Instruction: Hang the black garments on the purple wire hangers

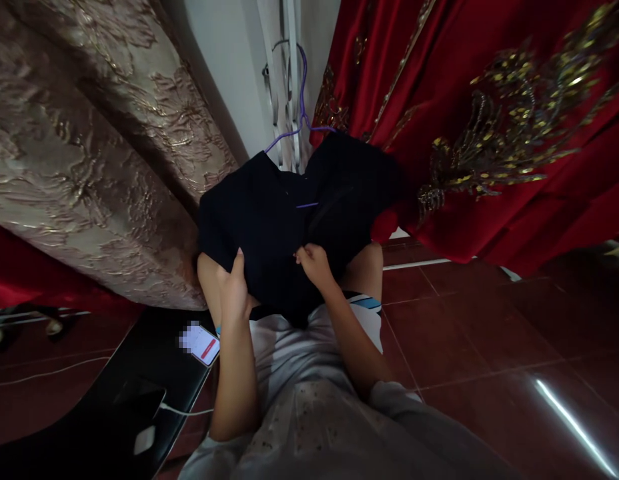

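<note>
Red tiled floor, curtains behind. Dark garment lies over the knees on a purple hanger, hook pointing away. Left hand fingers pinch its near left edge; right hand fingers grip fabric at centre, nearer the hanger.

No text I can read anywhere. Phone on the black bench beside me: screen partly blurred, one red bar, its wording too small to make out.
</note>
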Tool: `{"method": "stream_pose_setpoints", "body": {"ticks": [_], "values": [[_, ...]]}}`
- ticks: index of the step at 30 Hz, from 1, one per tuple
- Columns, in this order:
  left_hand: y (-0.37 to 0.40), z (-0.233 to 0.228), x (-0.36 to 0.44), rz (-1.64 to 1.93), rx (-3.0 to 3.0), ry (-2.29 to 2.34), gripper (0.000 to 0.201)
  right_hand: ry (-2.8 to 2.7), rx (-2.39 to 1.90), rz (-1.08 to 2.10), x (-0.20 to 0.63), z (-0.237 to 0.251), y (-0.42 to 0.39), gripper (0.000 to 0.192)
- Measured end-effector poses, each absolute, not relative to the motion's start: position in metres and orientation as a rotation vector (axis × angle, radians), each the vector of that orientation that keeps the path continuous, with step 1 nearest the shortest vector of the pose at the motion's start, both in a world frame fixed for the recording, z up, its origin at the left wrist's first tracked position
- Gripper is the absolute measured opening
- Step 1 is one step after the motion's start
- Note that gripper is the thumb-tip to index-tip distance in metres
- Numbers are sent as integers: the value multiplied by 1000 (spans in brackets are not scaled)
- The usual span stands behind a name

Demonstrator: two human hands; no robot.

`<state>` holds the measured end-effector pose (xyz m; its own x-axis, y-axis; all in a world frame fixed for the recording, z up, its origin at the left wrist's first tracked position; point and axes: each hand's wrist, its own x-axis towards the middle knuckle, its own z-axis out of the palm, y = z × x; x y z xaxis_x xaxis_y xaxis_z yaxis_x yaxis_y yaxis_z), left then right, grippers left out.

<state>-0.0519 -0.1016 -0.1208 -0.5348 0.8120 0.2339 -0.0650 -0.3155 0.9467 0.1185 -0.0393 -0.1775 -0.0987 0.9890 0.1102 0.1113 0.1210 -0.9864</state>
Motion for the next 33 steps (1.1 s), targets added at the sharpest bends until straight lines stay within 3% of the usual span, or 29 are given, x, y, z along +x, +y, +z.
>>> {"method": "stream_pose_setpoints", "body": {"ticks": [6, 11, 14, 17, 22, 26, 29, 33], "values": [[-92, -152, -46, 2272, 1198, 1575, 45, -1300, -1196, 1187, 136, -186, -51, 55], [-86, -174, -10, 1526, 1618, 1289, 24, -1313, -1123, 1221, 135, -180, -65, 49], [-80, -179, 9, 1380, 1603, 1206, 7, -1332, -1059, 1262, 137, -168, -66, 39], [-68, -186, 17, 1425, 1585, 1232, 6, -1301, -1034, 1295, 145, -134, -50, 40], [-43, -191, 22, 1328, 1709, 1326, 28, -1226, -880, 1100, 151, -35, -4, 46], [-38, -146, 16, 1193, 1866, 1254, 42, -1263, -856, 1014, 146, 4, -3, 47], [-40, -87, 6, 1469, 1934, 1063, 53, -1317, -851, 1004, 145, 2, -17, 44], [-31, -26, 2, 1776, 1984, 913, 28, -1361, -819, 937, 146, -5, -25, 41]]}}
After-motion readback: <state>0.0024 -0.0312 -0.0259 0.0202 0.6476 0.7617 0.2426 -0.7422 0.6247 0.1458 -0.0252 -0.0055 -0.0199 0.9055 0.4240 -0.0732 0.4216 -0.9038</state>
